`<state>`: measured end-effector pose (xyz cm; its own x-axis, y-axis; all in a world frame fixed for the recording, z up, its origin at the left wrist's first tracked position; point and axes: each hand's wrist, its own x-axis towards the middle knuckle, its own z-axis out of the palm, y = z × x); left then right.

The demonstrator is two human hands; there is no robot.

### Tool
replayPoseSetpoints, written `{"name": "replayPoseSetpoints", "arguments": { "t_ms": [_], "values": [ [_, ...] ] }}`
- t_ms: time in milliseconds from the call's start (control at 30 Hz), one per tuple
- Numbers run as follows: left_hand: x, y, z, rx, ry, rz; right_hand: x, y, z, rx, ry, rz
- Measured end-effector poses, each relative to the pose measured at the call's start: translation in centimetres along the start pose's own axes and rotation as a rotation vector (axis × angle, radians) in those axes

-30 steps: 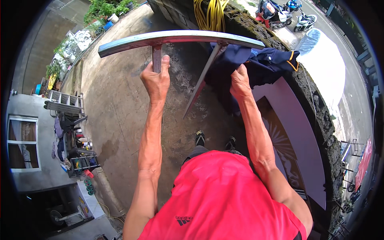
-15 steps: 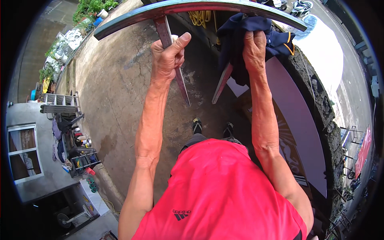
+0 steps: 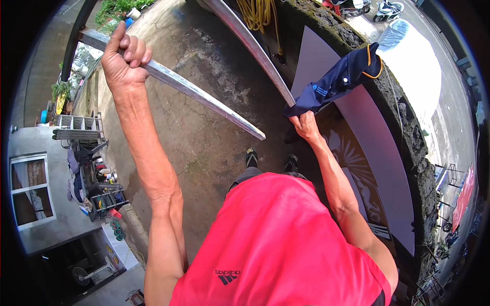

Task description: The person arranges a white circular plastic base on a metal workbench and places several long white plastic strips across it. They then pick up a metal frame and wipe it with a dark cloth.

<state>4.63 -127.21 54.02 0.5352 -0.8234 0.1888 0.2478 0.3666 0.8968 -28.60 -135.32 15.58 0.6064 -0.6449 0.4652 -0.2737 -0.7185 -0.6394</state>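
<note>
**Head cam: both hands up on a metal frame, one also pinching a navy cloth**

Head view looking straight down past a red shirt (image 3: 286,245) to the feet and a stained concrete floor (image 3: 204,132).

Left hand (image 3: 122,64) is raised high and wrapped around a flat silvery metal bar (image 3: 204,99) that runs diagonally from the upper left down to a cut end near the middle of the shot. Fingers are curled tight over the bar, thumb sticking up along it, so that's a full grip.

Right hand (image 3: 305,125) sits lower, right where a second metal bar (image 3: 255,51) comes down from the top of the frame. Its fingers are closed on the bottom corner of a dark navy cloth (image 3: 342,81) with orange trim. Can't quite tell whether it's also gripping the end of that second bar, since the cloth covers the spot.

The cloth goes up and to the right from the hand, and its far end is draped on top of a rough, mossy stone wall (image 3: 403,127). A flat grey panel (image 3: 377,153) leans against the inside of that wall, just beside the right forearm. Coiled yellow hose (image 3: 258,15) hangs near the top, behind the second bar. Over on the left edge there's an aluminium ladder (image 3: 76,122) lying flat, well apart from everything.
</note>
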Motion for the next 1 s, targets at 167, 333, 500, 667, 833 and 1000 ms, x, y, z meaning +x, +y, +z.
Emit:
{"name": "replayPoseSetpoints", "arguments": {
  "t_ms": [167, 333, 500, 667, 833, 1000],
  "values": [
    [0.7, 3.4, -3.3, -0.027, 0.101, 0.039, -5.0, 4.0, 0.5, 0.148, 0.127, 0.375],
    [0.2, 5.1, -4.3, -0.072, 0.167, 0.233, -4.1, 5.8, -3.5, 0.583, 0.069, 0.587],
    [-0.8, 0.1, -1.2, -0.112, 0.207, 0.307, 2.3, 2.4, -10.1, 0.957, -0.159, 0.330],
    [-3.3, -5.3, 3.6, -0.037, 0.245, 0.262, 9.8, -8.1, -13.4, 0.781, -0.247, 0.195],
    [-4.8, -10.5, 8.5, -0.025, 0.214, 0.213, 14.9, -14.0, -9.6, 0.555, -0.150, -0.117],
    [-5.1, -12.4, 14.0, -0.077, 0.151, 0.192, 14.1, -12.7, -4.6, 0.378, 0.259, -0.204]
  ]
}}
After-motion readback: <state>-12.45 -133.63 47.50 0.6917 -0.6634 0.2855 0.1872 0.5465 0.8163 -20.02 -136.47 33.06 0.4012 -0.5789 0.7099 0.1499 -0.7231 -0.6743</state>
